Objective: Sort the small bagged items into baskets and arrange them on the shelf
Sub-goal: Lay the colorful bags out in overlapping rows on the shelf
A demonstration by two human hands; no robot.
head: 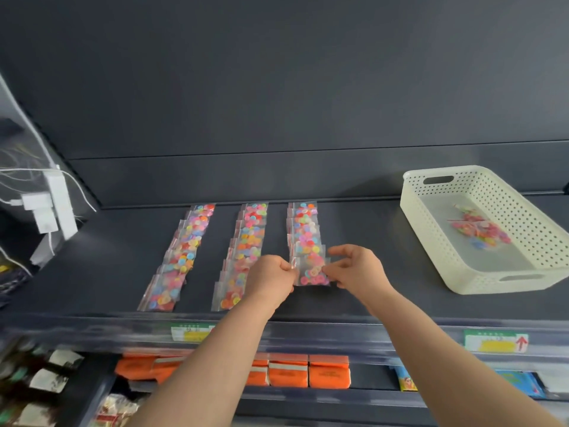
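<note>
On the dark shelf (369,241), pinching one clear bag of coloured buttons (312,271) at both edges with left hand (272,274) and right hand (357,268); near white perforated basket (431,235).

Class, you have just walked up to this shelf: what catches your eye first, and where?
Three rows of small clear bags of bright buttons run front to back on the dark grey shelf. The left hand and right hand pinch the front bag of the rightmost row. A cream perforated plastic basket at the right holds a few more bags.
</note>
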